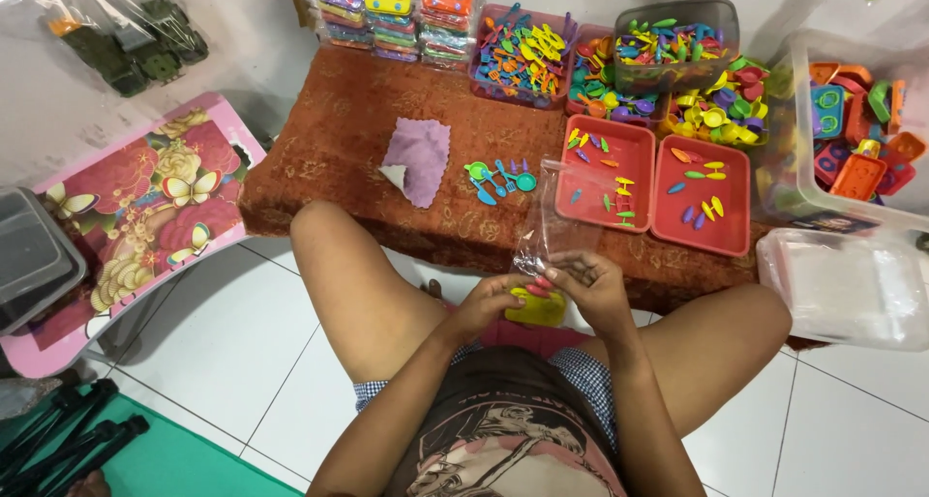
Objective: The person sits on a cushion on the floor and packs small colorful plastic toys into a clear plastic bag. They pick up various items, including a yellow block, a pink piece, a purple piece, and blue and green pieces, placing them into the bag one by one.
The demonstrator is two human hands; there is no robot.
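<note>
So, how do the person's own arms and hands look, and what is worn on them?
Both arms are bare to the elbow and beyond, with no sleeves in view. The left hand and right hand wear no gloves, and no watch or bracelet shows. The fingernails are painted reddish pink.

The light is bright and even, with soft shadows on the floor tiles (pixel 242 332). Edges bend slightly; the focus is sharp.
</note>
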